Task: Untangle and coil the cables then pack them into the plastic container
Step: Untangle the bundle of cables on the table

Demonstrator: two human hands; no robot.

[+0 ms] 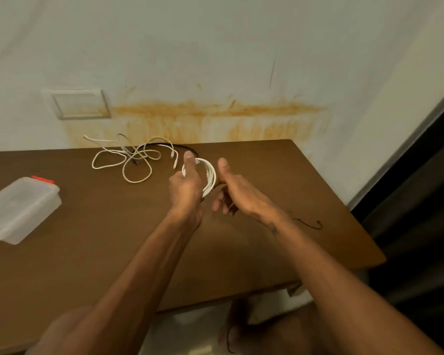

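Observation:
My left hand [186,185] grips a coiled white cable [210,175] above the middle of the brown table [87,252]. Just right of the coil is my right hand [237,192], thumb up and fingers curled under it; whether it pinches the cable's end is hidden. A tangle of white cables [133,160] with a black cable [182,147] running through it lies at the table's back edge, left of my hands. The clear plastic container [21,208] with red clips stands shut at the table's left side.
A thin black cable [309,224] lies on the table by my right forearm. A stained white wall [215,73] with a blank plate [80,103] rises behind the table. A dark curtain [426,201] hangs at the right. My foot [237,326] rests on the floor below.

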